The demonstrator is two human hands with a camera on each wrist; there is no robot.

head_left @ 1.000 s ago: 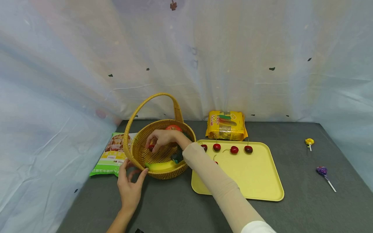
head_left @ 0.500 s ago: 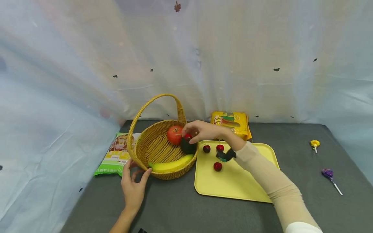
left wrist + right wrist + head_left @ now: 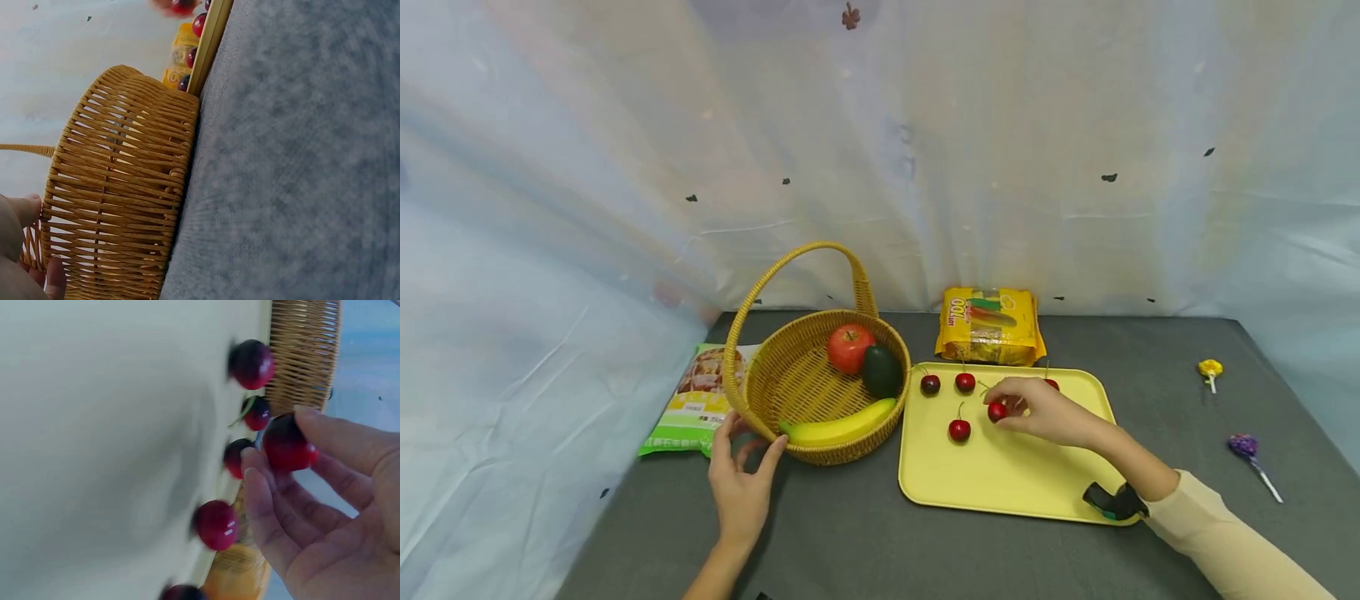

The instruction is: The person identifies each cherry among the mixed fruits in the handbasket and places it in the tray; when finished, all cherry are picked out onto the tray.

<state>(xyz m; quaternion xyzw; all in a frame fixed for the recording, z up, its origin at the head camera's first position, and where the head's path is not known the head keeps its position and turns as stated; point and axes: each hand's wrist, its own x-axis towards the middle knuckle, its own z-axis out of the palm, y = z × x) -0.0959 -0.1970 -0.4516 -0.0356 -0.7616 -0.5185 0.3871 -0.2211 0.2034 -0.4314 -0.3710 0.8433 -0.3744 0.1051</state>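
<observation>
Cherry (image 3: 997, 411) pinched in right hand (image 3: 1047, 412) fingertips over yellow tray (image 3: 1022, 487), left hand (image 3: 741, 492) loosely spread, touching wicker basket (image 3: 790, 385) rim

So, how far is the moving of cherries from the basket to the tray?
Done: the basket shows no cherries, only an apple, an avocado and a banana; four cherries lie on the tray. In hand: the right hand pinches a cherry over the tray. Left: setting it down.
</observation>
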